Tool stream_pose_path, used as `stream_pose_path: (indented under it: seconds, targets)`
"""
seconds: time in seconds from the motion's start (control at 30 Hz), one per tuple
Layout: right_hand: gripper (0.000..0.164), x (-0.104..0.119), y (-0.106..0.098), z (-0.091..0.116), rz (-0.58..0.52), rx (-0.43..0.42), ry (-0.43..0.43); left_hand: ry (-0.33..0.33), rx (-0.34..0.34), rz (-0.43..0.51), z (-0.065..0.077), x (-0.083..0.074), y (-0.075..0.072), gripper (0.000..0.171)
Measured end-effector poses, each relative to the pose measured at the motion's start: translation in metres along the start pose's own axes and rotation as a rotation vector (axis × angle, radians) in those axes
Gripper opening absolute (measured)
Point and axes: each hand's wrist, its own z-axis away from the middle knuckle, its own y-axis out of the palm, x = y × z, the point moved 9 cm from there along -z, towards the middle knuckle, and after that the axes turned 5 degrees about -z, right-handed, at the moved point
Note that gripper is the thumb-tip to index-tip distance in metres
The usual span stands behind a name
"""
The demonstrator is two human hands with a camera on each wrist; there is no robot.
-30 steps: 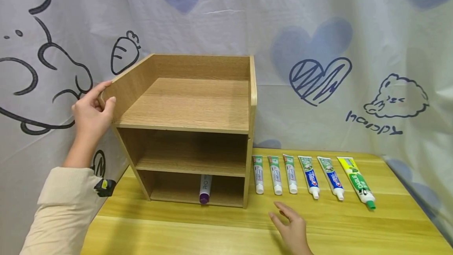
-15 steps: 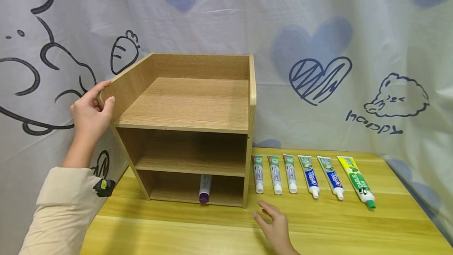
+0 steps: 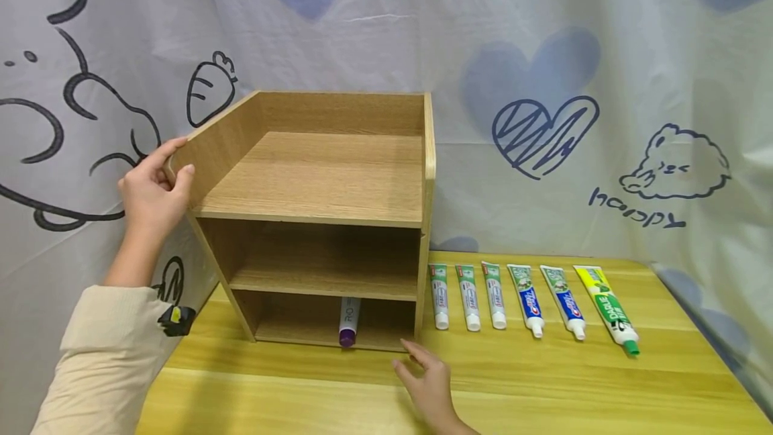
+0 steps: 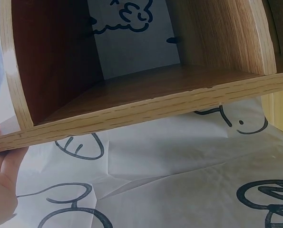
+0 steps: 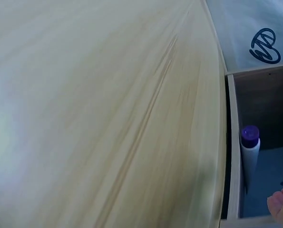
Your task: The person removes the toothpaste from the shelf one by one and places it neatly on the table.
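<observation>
A wooden desk shelf (image 3: pixel 326 176) with a tray-like top and two lower levels stands on the table. My left hand (image 3: pixel 153 193) grips the front edge of its left side panel between thumb and fingers; the left wrist view shows that hand (image 4: pixel 5 183) at the panel's edge. On the bottom level lies a white tube with a purple cap (image 3: pixel 349 322), its cap toward the front, also visible in the right wrist view as a tube (image 5: pixel 250 154). My right hand (image 3: pixel 430 387), thumb and fingers apart and holding nothing, is in front of the shelf's lower right corner.
Right of the shelf lies a row of toothpaste tubes: three small grey-green ones (image 3: pixel 469 297), two blue-and-green ones (image 3: pixel 528 301) and a yellow-green one (image 3: pixel 610 311). A patterned curtain (image 3: pixel 543 72) hangs behind the yellow wooden table (image 3: pixel 314 398).
My right hand has moved left across the table front, from below the small tubes to the shelf's lower right corner. The left hand stays on the side panel.
</observation>
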Motion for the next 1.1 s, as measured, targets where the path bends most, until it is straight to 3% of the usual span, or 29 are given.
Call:
stream_pose_path:
  seconds: [0.47, 0.7, 0.83, 1.1]
  targets:
    - [0.036, -0.012, 0.045, -0.006, 0.016, 0.001, 0.137, 0.001, 0.006, -0.003, 0.000, 0.002, 0.002, 0.036]
    - [0.038, -0.016, 0.063, -0.008, 0.060, 0.007, 0.142, 0.000, -0.002, -0.007, 0.000, 0.001, 0.002, 0.035]
    - [0.037, -0.015, 0.073, -0.010, 0.119, 0.013, 0.089, -0.012, -0.003, 0.000, 0.000, 0.002, 0.001, 0.035]
    - [0.033, 0.004, 0.099, -0.010, 0.252, 0.104, -0.157, -0.019, 0.004, -0.001, -0.001, 0.004, 0.002, 0.035]
